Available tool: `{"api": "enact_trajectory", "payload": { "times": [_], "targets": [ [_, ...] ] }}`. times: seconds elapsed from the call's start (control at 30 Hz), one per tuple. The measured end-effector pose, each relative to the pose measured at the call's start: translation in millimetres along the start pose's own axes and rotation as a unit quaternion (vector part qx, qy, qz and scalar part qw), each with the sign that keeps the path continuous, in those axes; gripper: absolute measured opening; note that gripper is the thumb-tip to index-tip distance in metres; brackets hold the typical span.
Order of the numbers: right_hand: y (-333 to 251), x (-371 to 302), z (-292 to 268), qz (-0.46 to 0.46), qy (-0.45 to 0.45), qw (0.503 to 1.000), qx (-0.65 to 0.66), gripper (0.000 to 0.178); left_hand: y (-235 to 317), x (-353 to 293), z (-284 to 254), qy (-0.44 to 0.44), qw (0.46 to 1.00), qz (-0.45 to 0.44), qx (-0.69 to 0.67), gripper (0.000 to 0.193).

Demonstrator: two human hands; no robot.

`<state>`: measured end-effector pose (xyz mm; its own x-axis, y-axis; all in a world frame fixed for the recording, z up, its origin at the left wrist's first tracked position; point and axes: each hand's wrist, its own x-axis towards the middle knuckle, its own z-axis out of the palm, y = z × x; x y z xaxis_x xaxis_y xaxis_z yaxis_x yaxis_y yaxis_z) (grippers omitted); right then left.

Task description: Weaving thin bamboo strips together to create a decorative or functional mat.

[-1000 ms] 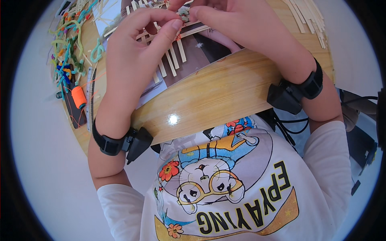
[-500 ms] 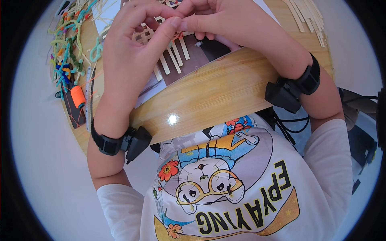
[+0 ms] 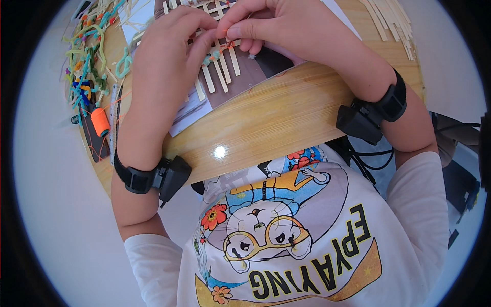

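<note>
Both my hands are at the far edge of the view, over a lattice of flat pale wooden strips (image 3: 223, 69) whose ends point toward me. Orange thread (image 3: 228, 46) is wound at a crossing of the strips. My right hand (image 3: 261, 25) pinches a bit of orange thread between thumb and forefinger. Close beside it, my left hand (image 3: 171, 48) has thumb and forefinger drawn together; whatever lies between them is too small to make out. A light-blue fuzzy piece (image 3: 208, 59) shows on the lattice below the left thumb.
Under the lattice lies a printed sheet (image 3: 189, 115) on the wooden table (image 3: 266, 112). An orange thread spool (image 3: 100, 122), a ruler (image 3: 113, 97) and a heap of coloured pipe cleaners (image 3: 84, 56) are at the left. Loose wooden strips (image 3: 391, 23) lie at the far right.
My left hand has shifted slightly left and down, its thumb parting from the right thumb. The light-blue piece and more of the lattice have come into sight.
</note>
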<state>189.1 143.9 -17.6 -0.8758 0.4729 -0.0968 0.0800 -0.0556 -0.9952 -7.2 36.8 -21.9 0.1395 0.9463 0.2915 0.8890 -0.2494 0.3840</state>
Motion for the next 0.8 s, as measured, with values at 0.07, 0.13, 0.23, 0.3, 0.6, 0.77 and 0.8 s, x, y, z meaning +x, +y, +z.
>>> {"api": "enact_trajectory", "payload": {
  "times": [0.07,0.13,0.23,0.3,0.6,0.77,0.8],
  "targets": [
    [-1,-1,-1,0.014,-0.002,1.0,-0.013,0.014,8,-4,1,0.017,0.998,-0.058,-0.011,0.015],
    [-2,-1,-2,0.02,0.001,1.0,-0.016,0.013,13,-6,2,0.037,0.995,-0.091,-0.03,0.014],
    [-1,-1,0,0.015,0.015,1.0,0.006,0.01,17,-6,4,0.065,0.991,-0.098,-0.058,0.012],
    [0,-1,1,0.008,0.026,0.999,0.039,0.008,19,-6,3,0.071,0.991,-0.101,-0.06,0.013],
    [-1,1,1,0.014,0.013,1.0,0.021,0.008,16,-5,3,0.076,0.996,0.011,0.052,0.015],
    [-3,-3,1,0.017,0.02,1.0,-0.014,0.01,17,-3,8,0.061,0.994,-0.058,-0.064,0.015],
    [-4,-4,1,0.017,0.02,1.0,-0.014,0.01,17,-3,8,0.052,0.994,-0.071,-0.071,0.015]
  ]
}}
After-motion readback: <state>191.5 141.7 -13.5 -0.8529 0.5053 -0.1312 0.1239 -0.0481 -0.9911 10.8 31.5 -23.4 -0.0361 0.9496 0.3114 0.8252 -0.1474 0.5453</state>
